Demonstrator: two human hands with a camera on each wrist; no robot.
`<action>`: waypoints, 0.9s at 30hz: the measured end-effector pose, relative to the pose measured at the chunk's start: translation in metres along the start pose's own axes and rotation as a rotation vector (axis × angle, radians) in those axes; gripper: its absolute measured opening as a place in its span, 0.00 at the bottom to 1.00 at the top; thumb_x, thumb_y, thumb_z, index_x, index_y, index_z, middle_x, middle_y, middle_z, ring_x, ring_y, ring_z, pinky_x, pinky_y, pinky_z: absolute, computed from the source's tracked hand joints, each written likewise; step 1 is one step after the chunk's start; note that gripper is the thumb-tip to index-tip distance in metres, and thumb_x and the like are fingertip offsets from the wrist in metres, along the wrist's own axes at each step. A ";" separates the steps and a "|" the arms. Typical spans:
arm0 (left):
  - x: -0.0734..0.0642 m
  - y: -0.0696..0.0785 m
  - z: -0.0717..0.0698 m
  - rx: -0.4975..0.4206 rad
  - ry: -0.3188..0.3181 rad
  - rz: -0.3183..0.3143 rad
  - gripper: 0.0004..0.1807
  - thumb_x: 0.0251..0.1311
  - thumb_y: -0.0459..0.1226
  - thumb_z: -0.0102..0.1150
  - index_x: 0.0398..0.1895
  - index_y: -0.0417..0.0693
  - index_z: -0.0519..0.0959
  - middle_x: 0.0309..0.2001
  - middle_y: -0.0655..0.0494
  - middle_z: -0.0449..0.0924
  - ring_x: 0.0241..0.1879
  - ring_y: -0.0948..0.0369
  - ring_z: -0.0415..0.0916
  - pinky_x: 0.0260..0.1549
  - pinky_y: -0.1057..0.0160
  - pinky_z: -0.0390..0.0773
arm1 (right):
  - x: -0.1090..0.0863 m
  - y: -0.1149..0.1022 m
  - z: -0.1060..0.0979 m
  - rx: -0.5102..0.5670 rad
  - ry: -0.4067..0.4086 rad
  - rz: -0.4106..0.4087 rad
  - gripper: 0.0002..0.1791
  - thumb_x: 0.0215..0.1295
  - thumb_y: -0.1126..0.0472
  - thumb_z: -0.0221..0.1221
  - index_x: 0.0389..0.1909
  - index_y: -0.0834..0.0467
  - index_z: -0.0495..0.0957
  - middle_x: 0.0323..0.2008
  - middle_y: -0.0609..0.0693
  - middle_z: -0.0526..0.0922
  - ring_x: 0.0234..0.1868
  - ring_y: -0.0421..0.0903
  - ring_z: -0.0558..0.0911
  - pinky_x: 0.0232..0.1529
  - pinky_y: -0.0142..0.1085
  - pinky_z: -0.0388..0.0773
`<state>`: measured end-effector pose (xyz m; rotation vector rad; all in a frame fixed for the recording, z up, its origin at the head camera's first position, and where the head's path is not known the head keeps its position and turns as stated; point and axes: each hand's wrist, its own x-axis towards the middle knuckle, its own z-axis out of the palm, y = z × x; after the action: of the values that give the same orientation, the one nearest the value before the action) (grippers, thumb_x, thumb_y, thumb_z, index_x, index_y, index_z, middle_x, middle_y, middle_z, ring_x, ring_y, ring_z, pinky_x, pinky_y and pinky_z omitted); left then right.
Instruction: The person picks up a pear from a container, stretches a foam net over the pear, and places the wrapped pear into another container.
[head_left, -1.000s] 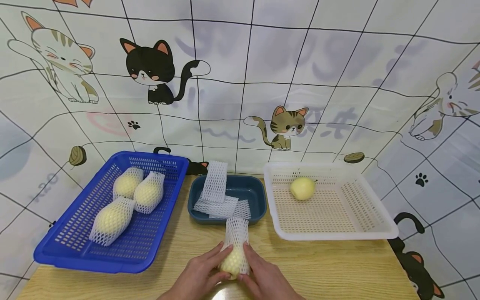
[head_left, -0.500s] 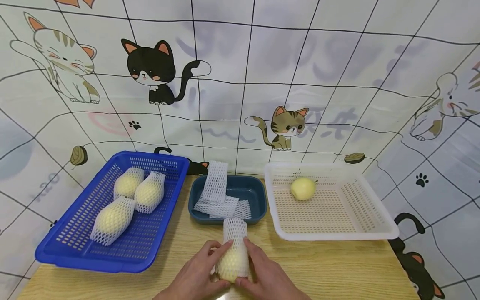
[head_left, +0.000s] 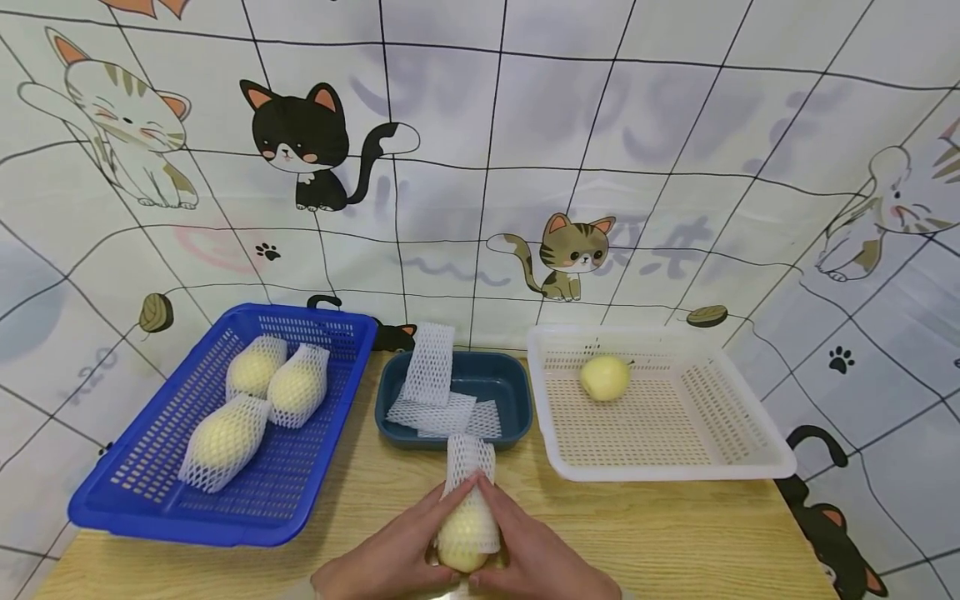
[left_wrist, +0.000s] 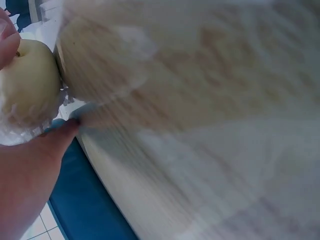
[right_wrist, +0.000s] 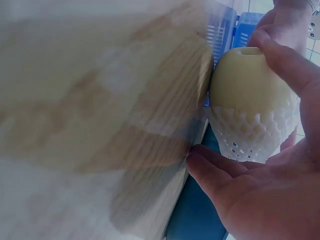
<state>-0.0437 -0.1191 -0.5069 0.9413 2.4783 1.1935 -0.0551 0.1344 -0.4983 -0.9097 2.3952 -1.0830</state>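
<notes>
A pale yellow apple (head_left: 461, 557) sits partly inside a white foam net sleeve (head_left: 470, 452) at the table's front middle. My left hand (head_left: 397, 542) holds it from the left and my right hand (head_left: 540, 546) from the right, fingertips meeting over the sleeve and thumbs close together at the near end. In the right wrist view, the bare end of the apple (right_wrist: 250, 80) sticks out of the net (right_wrist: 255, 132). The left wrist view shows a small stem on the apple (left_wrist: 37, 75). Much of both wrist views is blurred table surface.
At left, a blue basket (head_left: 315, 483) holds three netted fruits (head_left: 225, 437). Behind my hands stands a dark teal tub (head_left: 506, 375) with several foam nets (head_left: 431, 362). A white basket (head_left: 667, 473) at right holds one bare apple (head_left: 604, 377). A patterned backdrop rises behind.
My fingers have slid up and inward until the fingertips meet over the sleeve. More of the apple's bare near end shows below the net. The baskets and tub have not moved.
</notes>
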 end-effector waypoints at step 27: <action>-0.002 0.007 0.020 -0.007 0.445 0.035 0.33 0.69 0.43 0.66 0.76 0.57 0.70 0.63 0.50 0.80 0.56 0.62 0.80 0.44 0.64 0.83 | -0.003 -0.007 0.008 -0.333 0.453 -0.301 0.40 0.69 0.58 0.67 0.77 0.62 0.64 0.64 0.59 0.80 0.57 0.49 0.84 0.53 0.35 0.82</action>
<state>-0.0292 -0.1049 -0.5142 0.7876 2.7939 1.5677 -0.0457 0.1292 -0.4982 -1.2842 2.9450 -1.1071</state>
